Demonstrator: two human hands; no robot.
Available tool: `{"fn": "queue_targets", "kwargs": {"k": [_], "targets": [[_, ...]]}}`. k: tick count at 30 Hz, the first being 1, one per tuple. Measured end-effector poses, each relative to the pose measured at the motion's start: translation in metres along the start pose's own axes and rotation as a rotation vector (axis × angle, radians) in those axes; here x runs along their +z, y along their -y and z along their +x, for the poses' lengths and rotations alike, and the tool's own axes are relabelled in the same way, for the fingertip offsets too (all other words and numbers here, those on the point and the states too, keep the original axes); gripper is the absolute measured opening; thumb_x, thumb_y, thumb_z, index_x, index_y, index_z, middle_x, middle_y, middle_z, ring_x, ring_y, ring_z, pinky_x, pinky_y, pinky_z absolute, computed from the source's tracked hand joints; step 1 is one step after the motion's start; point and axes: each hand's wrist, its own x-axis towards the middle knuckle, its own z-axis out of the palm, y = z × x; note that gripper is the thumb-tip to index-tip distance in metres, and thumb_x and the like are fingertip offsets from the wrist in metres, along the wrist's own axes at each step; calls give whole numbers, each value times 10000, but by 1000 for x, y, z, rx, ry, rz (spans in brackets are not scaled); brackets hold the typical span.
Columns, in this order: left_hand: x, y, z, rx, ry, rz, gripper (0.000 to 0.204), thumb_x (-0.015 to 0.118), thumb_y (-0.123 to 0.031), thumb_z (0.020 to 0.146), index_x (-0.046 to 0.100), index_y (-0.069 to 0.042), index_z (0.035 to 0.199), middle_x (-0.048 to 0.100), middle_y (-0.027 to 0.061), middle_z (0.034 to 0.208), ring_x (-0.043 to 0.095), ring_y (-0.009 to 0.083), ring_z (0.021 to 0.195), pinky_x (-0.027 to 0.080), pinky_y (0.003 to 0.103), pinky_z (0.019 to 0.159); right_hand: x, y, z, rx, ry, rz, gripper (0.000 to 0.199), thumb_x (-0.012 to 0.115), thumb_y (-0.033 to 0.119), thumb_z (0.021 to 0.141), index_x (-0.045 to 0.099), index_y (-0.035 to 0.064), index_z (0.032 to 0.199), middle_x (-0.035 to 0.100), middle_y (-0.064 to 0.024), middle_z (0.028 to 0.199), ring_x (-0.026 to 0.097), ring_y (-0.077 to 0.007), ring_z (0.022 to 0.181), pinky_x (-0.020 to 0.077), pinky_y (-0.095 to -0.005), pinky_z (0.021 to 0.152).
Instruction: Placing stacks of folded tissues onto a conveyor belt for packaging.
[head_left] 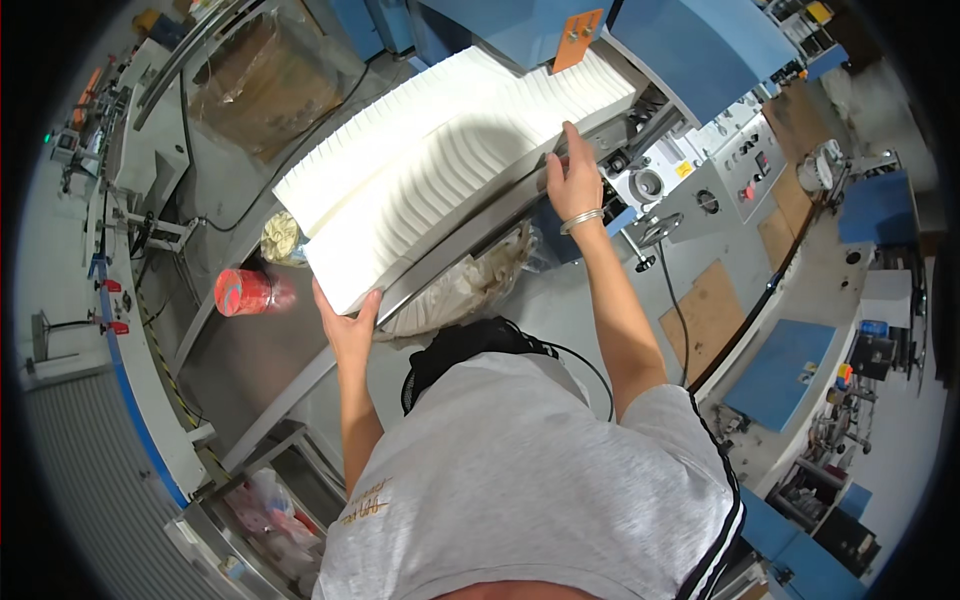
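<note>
A long, ridged stack of white sheets [420, 170] lies in rows on a metal feed tray of a machine, running from near left to far right. At its near left end, my left hand [347, 325] has the corner between thumb and fingers. My right hand [575, 180] rests against the stack's near long side, fingers stretched out and apart, with a bangle on the wrist. Along that side runs a grey metal rail [460, 245]. An orange plate [577, 40] stands over the far end of the stack, beside a blue machine housing [690, 50].
A red cylindrical container [243, 292] stands left of the stack, beside a crumpled yellowish bag [282, 238]. Clear plastic covers a brown carton [265, 85] at far left. A control panel [750, 165] with knobs and a handwheel [660, 230] are at right. Cardboard pieces [705, 315] lie on the floor.
</note>
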Motion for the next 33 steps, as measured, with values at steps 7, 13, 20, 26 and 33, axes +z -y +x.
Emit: {"fn": "queue_targets", "kwargs": {"k": [7, 13, 20, 26, 33], "targets": [[0, -7, -1, 4, -7, 10, 876, 793, -232, 740, 287, 36, 1403, 519, 183, 1244, 507, 234, 1120, 395, 330, 961, 0, -1, 0, -198, -70, -178, 441, 574, 95, 845, 504, 83, 1281, 563, -171, 1208, 587, -345, 1019, 496, -403, 848], [-2, -7, -3, 28, -22, 46, 861, 787, -250, 758, 293, 32, 1404, 500, 173, 1270, 489, 224, 1139, 386, 324, 972, 2, 3, -2, -223, -53, -280, 404, 579, 99, 842, 543, 96, 1244, 582, -142, 1187, 589, -335, 1021, 499, -402, 849], [7, -3, 0, 23, -29, -68, 850, 796, -144, 735, 299, 67, 1391, 459, 203, 1321, 479, 255, 1168, 372, 349, 1000, 1, 0, 1, -205, -58, -417, 358, 524, 96, 842, 573, 74, 1196, 618, -128, 1104, 608, -316, 957, 519, -395, 801], [1, 0, -1, 73, -36, 32, 775, 732, -120, 804, 277, 79, 1399, 468, 214, 1305, 496, 246, 1137, 399, 351, 971, 27, 9, 3, -79, -150, -291, 231, 565, 138, 825, 590, 94, 1050, 595, -112, 1052, 602, -306, 941, 539, -411, 735], [4, 3, 2, 118, -3, 35, 761, 714, -143, 820, 275, 84, 1399, 416, 227, 1372, 451, 264, 1220, 349, 363, 1027, 24, 19, 7, 76, -92, -289, 207, 542, 159, 860, 566, 83, 1051, 576, -126, 1037, 622, -334, 883, 532, -437, 701]]}}
